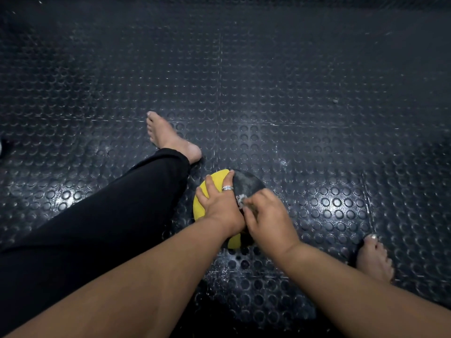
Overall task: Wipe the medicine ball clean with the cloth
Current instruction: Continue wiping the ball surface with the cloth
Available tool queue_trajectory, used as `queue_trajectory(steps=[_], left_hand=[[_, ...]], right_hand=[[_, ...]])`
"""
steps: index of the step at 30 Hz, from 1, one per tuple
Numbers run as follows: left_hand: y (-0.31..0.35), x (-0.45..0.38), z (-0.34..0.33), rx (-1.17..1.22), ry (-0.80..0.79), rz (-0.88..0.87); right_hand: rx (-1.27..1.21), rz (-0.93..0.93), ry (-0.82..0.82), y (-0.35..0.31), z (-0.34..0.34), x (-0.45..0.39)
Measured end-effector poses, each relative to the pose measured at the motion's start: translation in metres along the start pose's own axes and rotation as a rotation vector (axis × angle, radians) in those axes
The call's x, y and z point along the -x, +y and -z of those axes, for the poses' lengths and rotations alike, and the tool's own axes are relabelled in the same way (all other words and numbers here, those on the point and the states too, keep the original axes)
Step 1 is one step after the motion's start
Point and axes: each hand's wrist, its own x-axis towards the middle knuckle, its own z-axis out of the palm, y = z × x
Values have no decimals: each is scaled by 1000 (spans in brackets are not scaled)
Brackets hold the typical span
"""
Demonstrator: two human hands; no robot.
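Under our left hand (219, 203) sits the round ball (246, 184), half smooth yellow and half dusty black, resting on the dark rubber floor (292, 106) with its raised round studs. That hand lies open, fingers spread flat over the yellow part, a silver ring (227, 188) on one finger. Just right of it, touching it, our right hand (267, 219) is closed around a small crumpled pale cloth (241, 200), pressing it on the black part.
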Motion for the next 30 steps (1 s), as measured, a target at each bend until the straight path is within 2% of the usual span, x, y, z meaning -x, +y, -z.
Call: queue_trajectory(steps=[2,6,12,15,17,20,23,26,28,30], left_hand=[[4,-3,5,0,-11,9],[7,1,9,-22,-63,25],[10,-2,8,-23,-34,23],[12,-1,4,-15,-27,23],[11,-1,5,-40,-50,32],[8,0,7,-68,-80,16],[7,0,7,-57,-78,18],[5,-1,3,-37,-44,9],[3,2,-4,-50,-33,9],[2,6,-8,-72,-52,8]], right_hand=[[-9,-20,35,0,-2,-16],[-59,-214,53,-3,3,-47],[-18,71,-70,3,13,-12],[-9,55,-31,7,11,-18],[-15,-29,23,6,7,-34],[-22,-158,12,1,8,-52],[36,-46,-15,1,11,-39],[-6,40,-24,5,11,-15],[1,31,-3,8,8,-13],[7,-65,38,7,6,-27]])
